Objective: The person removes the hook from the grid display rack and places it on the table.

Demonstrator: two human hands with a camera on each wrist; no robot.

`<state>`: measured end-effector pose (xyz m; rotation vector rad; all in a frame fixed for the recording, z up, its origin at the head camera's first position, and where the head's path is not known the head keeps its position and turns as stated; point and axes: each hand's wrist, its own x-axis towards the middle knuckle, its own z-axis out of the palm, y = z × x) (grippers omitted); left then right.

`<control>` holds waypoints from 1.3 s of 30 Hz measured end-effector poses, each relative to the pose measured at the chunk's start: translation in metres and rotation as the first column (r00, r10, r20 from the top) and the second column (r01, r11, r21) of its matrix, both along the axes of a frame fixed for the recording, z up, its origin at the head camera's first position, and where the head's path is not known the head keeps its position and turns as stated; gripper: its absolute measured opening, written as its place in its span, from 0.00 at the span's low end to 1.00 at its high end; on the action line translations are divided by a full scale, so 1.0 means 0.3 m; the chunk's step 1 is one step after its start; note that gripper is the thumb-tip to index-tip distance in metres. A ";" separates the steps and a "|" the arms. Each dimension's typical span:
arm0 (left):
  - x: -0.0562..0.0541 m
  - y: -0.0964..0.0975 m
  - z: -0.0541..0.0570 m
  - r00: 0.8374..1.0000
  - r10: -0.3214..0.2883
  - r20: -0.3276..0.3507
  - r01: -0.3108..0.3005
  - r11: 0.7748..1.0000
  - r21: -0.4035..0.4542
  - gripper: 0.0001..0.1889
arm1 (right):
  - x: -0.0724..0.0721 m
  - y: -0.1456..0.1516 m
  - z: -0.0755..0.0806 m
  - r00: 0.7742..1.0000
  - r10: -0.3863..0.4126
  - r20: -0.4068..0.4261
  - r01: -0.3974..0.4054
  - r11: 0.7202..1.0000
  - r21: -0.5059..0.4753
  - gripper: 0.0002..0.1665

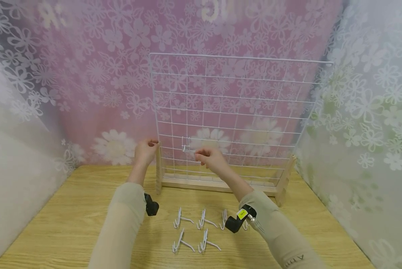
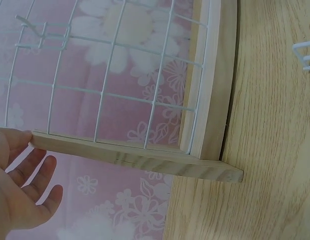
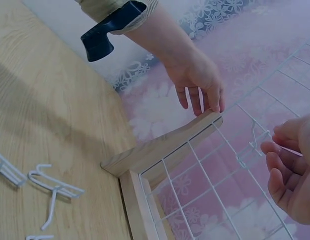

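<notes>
A white wire grid panel (image 1: 236, 99) stands upright in a wooden stand (image 1: 217, 185). My left hand (image 1: 146, 151) is at its left side, thumb and forefinger pinching the top end of the wooden side upright (image 2: 129, 155); the other fingers hang loosely below. One white metal hook (image 1: 185, 145) hangs on the grid's lower left part, its prong sticking out toward me. Just right of that hook is my right hand (image 1: 212, 160), fingers loosely bent, with nothing seen between them. In the right wrist view its fingertips (image 3: 277, 137) are very close to the hook; contact is unclear.
Several more white hooks (image 1: 202, 241) lie in two rows on the wooden table (image 1: 53, 224) before the stand. My right wrist camera (image 1: 236, 222) partly hides some of them. Flowered cloth (image 1: 113, 74) rises behind the grid and at both sides.
</notes>
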<state>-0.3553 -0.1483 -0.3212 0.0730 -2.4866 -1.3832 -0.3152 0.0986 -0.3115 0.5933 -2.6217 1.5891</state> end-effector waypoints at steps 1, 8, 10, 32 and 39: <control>0.000 0.000 -0.001 1.000 0.003 -0.002 -0.003 1.000 -0.001 0.15 | -0.006 -0.006 0.003 1.000 -0.005 -0.009 0.005 1.000 -0.005 0.14; 0.002 0.000 -0.009 1.000 0.006 -0.001 -0.006 1.000 0.008 0.15 | -0.042 -0.049 0.027 0.998 -0.065 -0.019 0.065 0.998 0.010 0.15; 0.002 0.001 -0.011 1.000 0.007 -0.005 -0.007 1.000 0.006 0.15 | -0.051 -0.060 0.032 0.997 -0.073 -0.025 0.074 0.997 0.019 0.16; 0.007 0.006 -0.015 1.000 0.005 -0.023 -0.005 1.000 0.003 0.15 | -0.104 -0.152 0.033 0.993 -0.103 -0.065 0.105 0.994 0.035 0.15; 0.005 0.010 -0.018 0.999 0.011 -0.033 -0.011 1.000 0.007 0.14 | -0.103 -0.163 0.037 0.993 -0.107 -0.047 0.108 0.994 0.034 0.14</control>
